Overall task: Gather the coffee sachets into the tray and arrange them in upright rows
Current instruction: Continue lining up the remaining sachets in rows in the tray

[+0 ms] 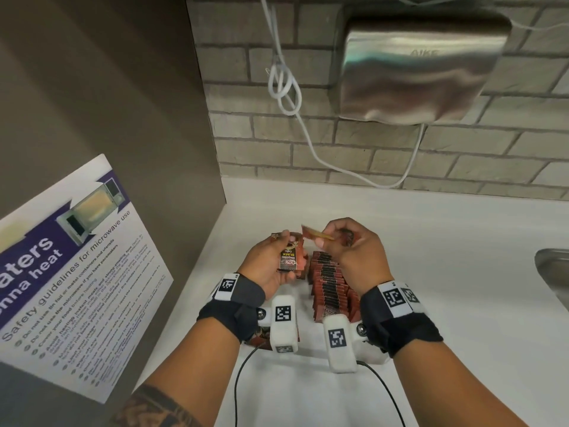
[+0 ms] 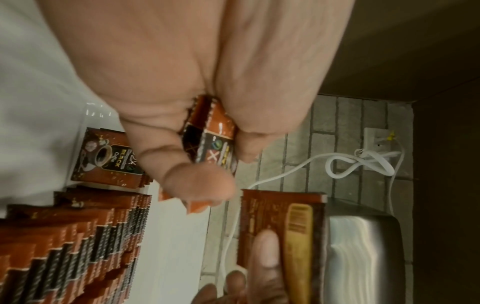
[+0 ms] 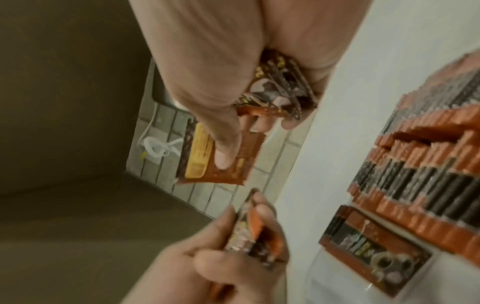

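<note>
My left hand [image 1: 284,251] grips a small stack of brown-and-orange coffee sachets [image 1: 289,261], the black label facing up. Just right of it, my right hand [image 1: 326,238] pinches a single sachet [image 1: 315,235] between thumb and forefinger, with a few more sachets [image 3: 278,92] tucked in its palm. Both hands hover over the far end of a long upright row of sachets [image 1: 329,285]. In the left wrist view the held stack [image 2: 213,139] sits between thumb and fingers. One sachet [image 2: 109,160] leans face-out at the row's far end. The clear tray's rim [image 3: 314,267] barely shows.
The white counter [image 1: 431,272] runs to a brick wall with a steel hand dryer [image 1: 421,66] and a looped white cord [image 1: 286,87]. A brown side panel with a microwave poster [image 1: 70,272] stands close on the left. A sink edge [image 1: 554,272] is at the right.
</note>
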The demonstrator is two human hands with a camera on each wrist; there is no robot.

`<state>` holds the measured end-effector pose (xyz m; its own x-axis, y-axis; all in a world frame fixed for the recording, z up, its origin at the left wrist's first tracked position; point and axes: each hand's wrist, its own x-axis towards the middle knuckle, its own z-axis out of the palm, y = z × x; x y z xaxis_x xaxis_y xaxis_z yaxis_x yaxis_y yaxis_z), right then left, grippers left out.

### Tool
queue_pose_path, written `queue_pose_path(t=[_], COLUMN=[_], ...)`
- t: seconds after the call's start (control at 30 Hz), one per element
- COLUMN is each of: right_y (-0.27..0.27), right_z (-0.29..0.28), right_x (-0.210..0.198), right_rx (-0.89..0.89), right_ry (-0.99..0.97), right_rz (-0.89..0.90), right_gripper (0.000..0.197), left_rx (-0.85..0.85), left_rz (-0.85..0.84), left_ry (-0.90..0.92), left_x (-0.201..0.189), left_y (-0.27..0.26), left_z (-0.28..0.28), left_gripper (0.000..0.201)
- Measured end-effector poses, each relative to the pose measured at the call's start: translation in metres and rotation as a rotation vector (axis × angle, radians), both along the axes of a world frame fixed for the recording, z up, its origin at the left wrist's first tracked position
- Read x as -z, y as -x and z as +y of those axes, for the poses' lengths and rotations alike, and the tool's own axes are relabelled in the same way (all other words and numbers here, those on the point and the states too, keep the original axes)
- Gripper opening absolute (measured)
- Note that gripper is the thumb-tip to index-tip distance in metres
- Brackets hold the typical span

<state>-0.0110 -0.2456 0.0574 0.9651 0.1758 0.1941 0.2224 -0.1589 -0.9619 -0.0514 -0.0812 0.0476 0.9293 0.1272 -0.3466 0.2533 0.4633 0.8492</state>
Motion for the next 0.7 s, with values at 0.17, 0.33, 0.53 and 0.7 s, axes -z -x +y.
queue_pose_path(t=[0.17,0.33,0.53,0.7], right_y=[0.008,0.007,0.003,0.003], right_z=[0.002,-0.001,-0.006,-0.002], right_x=[0.010,0.013,0.011,0.009], right_rx=[-0.019,-0.030,-0.175,-0.283], right_ry=[0.185,-0.034,-0.038,-0.244], right_rz=[-0.148,0.052,0.306,0.388], right_gripper=[0.028,0.030,0.055,0.048], left_rx=[0.064,0.030,0.093,0.106], left_rz=[-0.031,-0.108,-0.167,-0.133], left_ry=[-0.006,-0.128,-0.228,-0.180], left_x=[-0.003,0.003,0.001,-0.002], left_y=[0.001,0.002,0.005,0.003], left_z=[0.001,0.000,-0.003,-0.005], left_gripper=[0.025,0.017,0.018,0.024])
